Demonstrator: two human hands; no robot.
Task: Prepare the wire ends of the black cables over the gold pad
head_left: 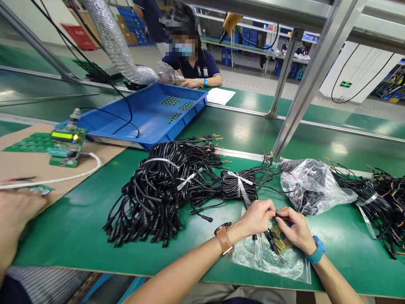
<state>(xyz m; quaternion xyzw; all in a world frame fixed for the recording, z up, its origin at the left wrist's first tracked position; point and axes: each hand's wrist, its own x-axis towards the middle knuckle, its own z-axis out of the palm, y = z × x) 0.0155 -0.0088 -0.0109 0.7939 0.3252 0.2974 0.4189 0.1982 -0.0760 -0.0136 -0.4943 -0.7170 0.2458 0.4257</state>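
Note:
My left hand (257, 216), with a brown-strapped watch on its wrist, pinches a thin black cable. Close beside it, my right hand (295, 228), in a blue wristband, has thumb and fingers closed on the same dark piece. Short black cables (272, 240) with yellow, red and orange wire ends hang below the fingers. Under both hands lie a clear plastic bag (281, 270) and a yellowish flat piece (286, 242) with holes. Just behind is a coiled black cable bundle (238, 185) tied with a white strip. My fingers partly hide the held part.
A large heap of black cables (152, 190) lies to the left. Behind my right hand sits a bagged black bundle (311, 183); more cables (376, 198) lie far right. A blue tray (142, 114), a lit circuit board (68, 143), a co-worker's hand (19, 215) and a metal post (303, 88) surround the bench.

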